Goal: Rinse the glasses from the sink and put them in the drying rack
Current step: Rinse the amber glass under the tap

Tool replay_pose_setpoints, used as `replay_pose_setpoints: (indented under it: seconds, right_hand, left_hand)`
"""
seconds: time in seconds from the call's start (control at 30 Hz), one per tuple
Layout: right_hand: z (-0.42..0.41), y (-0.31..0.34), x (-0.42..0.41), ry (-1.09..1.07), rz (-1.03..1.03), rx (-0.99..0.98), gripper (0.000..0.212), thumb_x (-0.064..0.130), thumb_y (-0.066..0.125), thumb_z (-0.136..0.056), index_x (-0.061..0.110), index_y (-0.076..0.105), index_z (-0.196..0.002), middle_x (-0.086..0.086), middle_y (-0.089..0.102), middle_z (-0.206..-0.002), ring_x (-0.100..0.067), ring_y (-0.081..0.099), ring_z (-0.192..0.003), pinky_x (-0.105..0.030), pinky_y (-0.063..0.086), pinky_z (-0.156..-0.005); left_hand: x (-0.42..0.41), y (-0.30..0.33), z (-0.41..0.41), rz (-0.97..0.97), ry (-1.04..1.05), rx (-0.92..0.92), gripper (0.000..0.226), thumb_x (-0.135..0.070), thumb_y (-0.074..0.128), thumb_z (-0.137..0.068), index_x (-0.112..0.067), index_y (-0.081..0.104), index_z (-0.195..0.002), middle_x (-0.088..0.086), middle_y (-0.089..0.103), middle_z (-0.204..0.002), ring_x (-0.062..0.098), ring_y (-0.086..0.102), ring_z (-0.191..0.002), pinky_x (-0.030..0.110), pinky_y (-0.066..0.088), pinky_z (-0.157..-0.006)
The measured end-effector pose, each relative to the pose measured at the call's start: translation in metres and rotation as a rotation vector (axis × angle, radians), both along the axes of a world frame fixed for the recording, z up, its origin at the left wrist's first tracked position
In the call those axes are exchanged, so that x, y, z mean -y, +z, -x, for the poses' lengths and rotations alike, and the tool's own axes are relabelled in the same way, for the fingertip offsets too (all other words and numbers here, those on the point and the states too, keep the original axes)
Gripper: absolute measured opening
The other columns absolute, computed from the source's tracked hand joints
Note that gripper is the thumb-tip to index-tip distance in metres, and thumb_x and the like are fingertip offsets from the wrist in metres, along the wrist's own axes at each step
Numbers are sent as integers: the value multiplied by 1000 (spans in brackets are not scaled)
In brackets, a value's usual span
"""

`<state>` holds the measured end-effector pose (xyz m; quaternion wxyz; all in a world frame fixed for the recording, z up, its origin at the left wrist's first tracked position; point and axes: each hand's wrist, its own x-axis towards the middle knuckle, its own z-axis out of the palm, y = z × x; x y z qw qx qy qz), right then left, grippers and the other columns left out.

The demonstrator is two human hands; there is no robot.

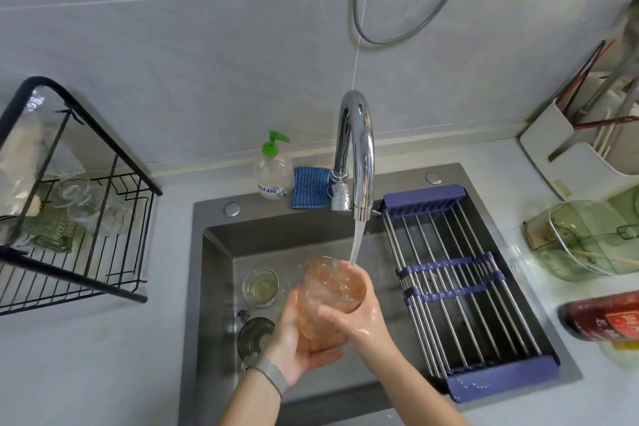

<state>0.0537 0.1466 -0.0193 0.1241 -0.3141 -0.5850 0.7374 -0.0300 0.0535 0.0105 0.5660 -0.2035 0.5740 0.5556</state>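
An orange-pink glass is held over the dark sink, tilted with its mouth up toward the running water from the chrome tap. My left hand cups the glass from below at its base. My right hand grips its rim side, and the stream lands on this hand. A small clear glass stands in the sink basin at the left. A dark glass lies below it, partly hidden by my left hand. The black wire drying rack on the left counter holds several clear and green glasses.
A blue roll-up rack spans the sink's right half. A soap bottle and a blue sponge sit behind the sink. On the right counter are a green container, a red bottle and a utensil holder.
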Motion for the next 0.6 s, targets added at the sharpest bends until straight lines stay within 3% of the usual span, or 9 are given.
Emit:
replay_pose_setpoints:
  seconds: [0.1,0.13,0.2,0.3,0.4,0.43,0.53,0.57,0.6]
  right_hand:
    - [1,-11,-1,-162,186,27,107,65,89,-44,17,45,-129,-15,61,-127,-28,65,-113,-48,52,-98]
    - [0,-13,-2,-181,241,31,104,65,88,-48,12,48,-129,-18,63,-126,-32,64,-113,-51,51,-99]
    - [0,-12,-3,-216,332,66,96,65,85,-55,5,58,-124,-20,68,-118,-36,66,-110,-50,53,-93]
    - [-2,-10,-8,-308,458,112,81,60,81,-60,4,67,-117,-19,72,-109,-35,69,-104,-41,56,-81]
    - [-2,-4,-13,-329,524,137,75,54,74,-60,6,67,-117,-18,73,-108,-35,70,-102,-53,53,-95]
    - [-1,-3,-15,-353,537,147,76,55,75,-59,6,68,-116,-18,73,-108,-35,70,-102,-55,51,-97]
    - [10,5,-31,-426,584,131,91,69,82,-52,9,69,-119,-19,70,-117,-37,66,-111,-56,47,-101]
    - [12,8,-36,-408,587,126,93,71,82,-51,10,69,-119,-19,70,-116,-36,66,-110,-55,49,-100]
    - [14,8,-42,-386,571,126,85,69,81,-55,10,70,-116,-18,72,-111,-35,69,-104,-53,53,-95]
  left_hand:
    - [-2,-11,-7,236,-277,-670,46,-48,32,-100,-16,60,-118,4,66,-122,21,64,-106,33,50,-90]
    - [-5,-9,-10,234,-283,-849,40,-41,32,-102,-17,56,-123,-2,60,-127,15,59,-113,26,44,-95]
    - [-22,-6,-22,170,-322,-1012,34,-39,30,-104,-20,56,-116,-8,59,-119,5,57,-108,16,42,-91]
    - [-49,-6,-24,197,-403,-949,38,-39,31,-103,-13,56,-112,2,64,-114,20,61,-107,31,46,-90]
    - [-74,-14,1,202,-282,-498,73,-62,25,-94,-4,59,-124,7,59,-131,23,57,-119,37,40,-107]
    - [-81,-15,2,225,-271,-479,73,-60,22,-96,-4,57,-129,10,58,-133,27,56,-121,39,40,-108]
    - [-93,1,-13,257,-405,-828,59,-48,21,-100,-8,57,-123,13,66,-116,29,63,-102,39,51,-90]
    - [-95,7,-15,257,-424,-883,60,-50,19,-100,-9,55,-125,15,65,-119,30,63,-104,40,51,-90]
    - [-97,5,-12,253,-419,-815,60,-50,17,-101,-11,52,-131,17,60,-129,32,60,-113,39,48,-96]
